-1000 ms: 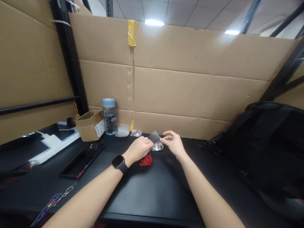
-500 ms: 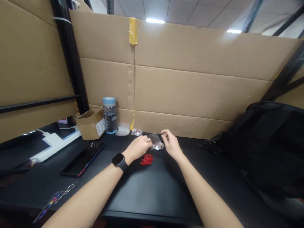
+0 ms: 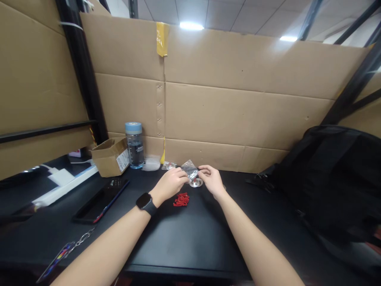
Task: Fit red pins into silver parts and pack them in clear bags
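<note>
A small clear plastic bag is stretched between my two hands above the black table. My left hand, with a dark watch on its wrist, pinches the bag's left side. On the other side the fingertips of my right hand are closed on its right edge. Just below the bag lies a shiny round silvery piece, partly covered by it. A small heap of red cords rests on the table, nearer to me than the hands.
Behind the hands sit another small clear packet, a stack of clear bags, a water bottle and an open cardboard box. A phone and keychain lie left. A black backpack stands right.
My right hand has come in from apart and now grips the bag. The bag has been lifted and spread between both hands, off the round piece. The view has shifted slightly.
</note>
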Available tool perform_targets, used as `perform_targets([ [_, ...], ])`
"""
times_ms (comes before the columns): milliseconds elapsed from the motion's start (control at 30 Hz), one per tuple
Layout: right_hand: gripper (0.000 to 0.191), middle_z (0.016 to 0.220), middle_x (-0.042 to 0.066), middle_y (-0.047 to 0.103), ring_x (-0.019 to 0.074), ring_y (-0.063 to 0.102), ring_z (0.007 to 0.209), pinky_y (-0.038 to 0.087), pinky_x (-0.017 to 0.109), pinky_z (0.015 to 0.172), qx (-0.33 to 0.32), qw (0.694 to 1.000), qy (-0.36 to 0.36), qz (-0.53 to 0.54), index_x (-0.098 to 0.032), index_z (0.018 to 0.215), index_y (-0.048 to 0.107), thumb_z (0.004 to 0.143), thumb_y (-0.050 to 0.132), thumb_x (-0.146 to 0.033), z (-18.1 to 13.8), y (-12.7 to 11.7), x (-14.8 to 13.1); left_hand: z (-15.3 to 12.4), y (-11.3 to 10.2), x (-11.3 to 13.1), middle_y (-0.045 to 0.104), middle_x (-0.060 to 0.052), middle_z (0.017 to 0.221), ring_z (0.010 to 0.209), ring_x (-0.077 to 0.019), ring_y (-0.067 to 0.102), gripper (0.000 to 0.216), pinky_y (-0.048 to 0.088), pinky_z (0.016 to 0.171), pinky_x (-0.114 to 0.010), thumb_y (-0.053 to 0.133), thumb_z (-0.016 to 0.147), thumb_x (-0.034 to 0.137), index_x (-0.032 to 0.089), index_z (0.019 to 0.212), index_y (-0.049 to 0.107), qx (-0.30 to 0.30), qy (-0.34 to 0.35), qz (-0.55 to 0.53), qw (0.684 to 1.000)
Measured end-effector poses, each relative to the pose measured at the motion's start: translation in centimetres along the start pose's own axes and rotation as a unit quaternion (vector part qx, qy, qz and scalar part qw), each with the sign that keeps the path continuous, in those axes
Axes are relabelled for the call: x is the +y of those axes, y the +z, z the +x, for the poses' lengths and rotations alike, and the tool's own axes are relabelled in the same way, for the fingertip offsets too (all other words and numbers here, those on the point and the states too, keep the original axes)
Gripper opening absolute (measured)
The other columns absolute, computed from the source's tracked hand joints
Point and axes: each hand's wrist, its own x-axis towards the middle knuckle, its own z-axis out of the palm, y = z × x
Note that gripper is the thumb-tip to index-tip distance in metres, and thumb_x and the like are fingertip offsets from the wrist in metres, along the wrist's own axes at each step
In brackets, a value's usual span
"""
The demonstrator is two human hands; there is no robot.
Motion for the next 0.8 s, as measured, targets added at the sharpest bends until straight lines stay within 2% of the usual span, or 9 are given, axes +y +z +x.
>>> perform_targets([
  [67, 0.023, 0.082, 0.006, 0.074, 0.0196, 0.071, 0.077, 0.057, 0.031, 0.075, -0.024, 0.999, -0.027, 0.004, -0.016, 0.095, 0.070, 0.076, 0.074, -0.030, 0.1, -0.5, -0.3, 0.1, 0.2, 0.3, 0.072, -0.005, 0.098, 0.093, -0.0187, 0.059, 0.023, 0.045, 0.086, -0.032, 0.055, 0.097, 0.011, 0.021, 0.099, 0.076, -0.013, 0.010, -0.009, 1.000],
  [167, 0.015, 0.089, 0.007, 0.076, 0.0201, 0.071, 0.081, 0.056, 0.031, 0.078, -0.108, 0.992, -0.055, -0.040, -0.016, 0.090, 0.075, 0.078, 0.069, -0.024, 0.2, -1.6, -0.8, 0.0, 0.5, 0.5, 0.073, -0.005, 0.097, 0.093, -0.0181, 0.060, 0.023, 0.044, 0.084, -0.031, 0.056, 0.096, 0.010, 0.022, 0.098, 0.076, -0.035, 0.023, -0.019, 0.999],
  [300, 0.034, 0.087, 0.006, 0.078, 0.0178, 0.069, 0.072, 0.054, 0.029, 0.071, -0.175, 0.979, -0.029, -0.100, -0.016, 0.106, 0.079, 0.076, 0.062, -0.014, 0.2, -2.7, -1.1, 0.0, 0.7, 0.6, 0.073, -0.003, 0.098, 0.091, -0.0173, 0.060, 0.021, 0.042, 0.081, -0.031, 0.060, 0.094, 0.010, 0.023, 0.096, 0.075, -0.051, 0.030, -0.023, 0.998],
  [433, 0.050, 0.079, 0.002, 0.076, 0.0124, 0.060, 0.060, 0.050, 0.025, 0.063, -0.187, 0.973, -0.052, -0.122, -0.017, 0.124, 0.074, 0.075, 0.062, -0.012, 0.1, -3.0, -1.5, 0.1, 0.6, 0.7, 0.074, -0.003, 0.100, 0.093, -0.0172, 0.060, 0.020, 0.042, 0.081, -0.032, 0.060, 0.094, 0.010, 0.023, 0.097, 0.076, -0.048, 0.030, -0.028, 0.998],
  [600, 0.071, 0.091, 0.003, 0.077, 0.0107, 0.058, 0.058, 0.048, 0.023, 0.058, -0.172, 0.979, -0.051, -0.098, -0.021, 0.142, 0.059, 0.073, 0.061, -0.011, -0.2, -2.7, -1.8, 0.1, 0.3, 0.8, 0.074, -0.003, 0.097, 0.090, -0.0176, 0.059, 0.023, 0.042, 0.080, -0.032, 0.060, 0.091, 0.006, 0.023, 0.094, 0.076, -0.063, 0.020, -0.018, 0.998],
  [733, 0.055, 0.075, -0.001, 0.071, 0.0108, 0.057, 0.057, 0.046, 0.021, 0.056, -0.186, 0.978, -0.034, -0.089, -0.018, 0.126, 0.067, 0.072, 0.060, -0.011, -0.4, -2.4, -1.7, 0.1, 0.1, 0.8, 0.074, -0.004, 0.097, 0.090, -0.0182, 0.059, 0.024, 0.042, 0.080, -0.032, 0.058, 0.090, 0.005, 0.022, 0.092, 0.076, -0.069, 0.011, -0.010, 0.998],
  [800, 0.051, 0.092, 0.002, 0.074, 0.0081, 0.051, 0.055, 0.042, 0.019, 0.053, -0.181, 0.979, -0.048, -0.081, -0.019, 0.119, 0.067, 0.069, 0.061, -0.010, -0.5, -2.2, -1.7, 0.1, 0.0, 0.8, 0.074, -0.005, 0.097, 0.090, -0.0184, 0.059, 0.023, 0.042, 0.080, -0.032, 0.058, 0.091, 0.006, 0.021, 0.092, 0.076, -0.069, 0.010, -0.011, 0.997],
])
